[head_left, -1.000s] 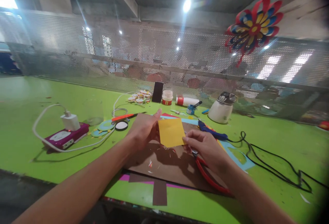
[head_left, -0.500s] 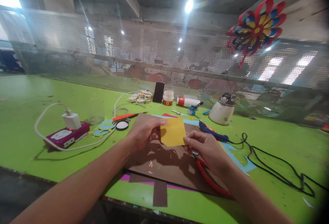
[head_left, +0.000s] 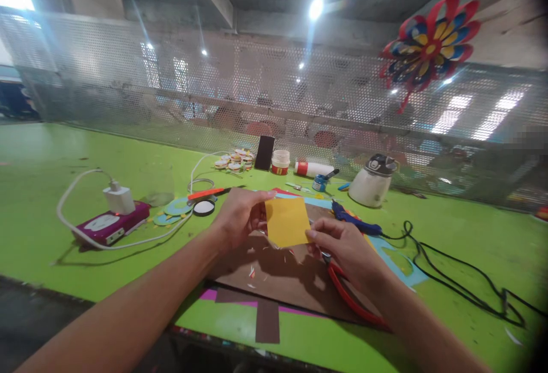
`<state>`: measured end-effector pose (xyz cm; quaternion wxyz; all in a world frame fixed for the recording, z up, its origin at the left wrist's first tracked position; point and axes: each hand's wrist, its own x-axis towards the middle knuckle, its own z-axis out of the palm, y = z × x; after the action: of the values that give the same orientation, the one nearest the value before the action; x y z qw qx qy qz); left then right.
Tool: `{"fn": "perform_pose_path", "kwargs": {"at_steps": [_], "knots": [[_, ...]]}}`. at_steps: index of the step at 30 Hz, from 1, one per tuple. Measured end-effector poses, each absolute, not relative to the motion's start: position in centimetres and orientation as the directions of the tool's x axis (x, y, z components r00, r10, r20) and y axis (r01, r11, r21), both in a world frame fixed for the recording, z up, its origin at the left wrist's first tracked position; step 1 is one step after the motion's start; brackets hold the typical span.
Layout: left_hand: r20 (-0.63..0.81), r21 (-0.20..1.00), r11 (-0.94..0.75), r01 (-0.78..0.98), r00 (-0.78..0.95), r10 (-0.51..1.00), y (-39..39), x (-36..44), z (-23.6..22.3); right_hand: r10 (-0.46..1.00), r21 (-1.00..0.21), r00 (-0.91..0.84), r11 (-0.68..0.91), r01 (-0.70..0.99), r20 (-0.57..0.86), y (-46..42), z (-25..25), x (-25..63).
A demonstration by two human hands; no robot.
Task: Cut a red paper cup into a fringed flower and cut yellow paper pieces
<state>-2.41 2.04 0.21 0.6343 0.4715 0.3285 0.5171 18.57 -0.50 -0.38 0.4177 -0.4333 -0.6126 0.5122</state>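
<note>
A square of yellow paper (head_left: pixel 287 222) is raised above a brown board (head_left: pixel 274 276). My right hand (head_left: pixel 342 244) pinches its lower right edge between thumb and fingers. At the left edge is my left hand (head_left: pixel 240 219), its thumb stretched out by the top corner, off the paper's face, its other fingers curled partly behind. Red-handled scissors (head_left: pixel 349 299) lie beneath my right hand and wrist; whether that hand also grips them, I cannot tell. White and red scraps dot the board.
Right of the board, a blue glue gun (head_left: pixel 357 221) trails a black cord. A purple power strip (head_left: pixel 113 227) with a white charger stands left. Farther back are a phone (head_left: pixel 264 153), a paint jar (head_left: pixel 319 183) and a white pot (head_left: pixel 371 183). A paper flower (head_left: pixel 430 47) hangs upper right.
My left thumb has come off the paper's face to just beyond its top left corner. The paper has tilted slightly and shifted a little left. My right hand keeps its pinch.
</note>
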Motion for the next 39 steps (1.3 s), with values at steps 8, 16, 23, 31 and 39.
{"fn": "perform_pose_path", "kwargs": {"at_steps": [8,16,23,31,39], "knots": [[0.040,0.981,0.017,-0.193,0.285,0.958,2.1,-2.6,0.1,0.946,-0.984,-0.306,0.147,0.096,0.112,-0.5,-0.6,18.8],[0.042,0.994,-0.003,-0.105,0.372,0.927,2.4,-2.7,-0.2,0.959,-0.981,-0.216,0.192,0.024,0.182,0.1,-0.6,19.5],[-0.092,0.996,0.079,0.047,0.426,0.900,2.0,-2.5,0.3,0.967,-0.978,-0.150,0.207,0.002,0.204,0.7,-1.2,19.6],[-0.047,0.999,0.034,0.037,0.441,0.896,2.0,-2.5,0.0,0.964,-0.977,-0.189,0.205,0.063,0.190,0.4,-0.7,19.6],[-0.053,0.995,0.012,0.094,0.452,0.891,1.9,-2.6,0.1,0.958,-0.970,-0.203,0.225,0.095,0.203,0.8,-0.9,19.8]]}}
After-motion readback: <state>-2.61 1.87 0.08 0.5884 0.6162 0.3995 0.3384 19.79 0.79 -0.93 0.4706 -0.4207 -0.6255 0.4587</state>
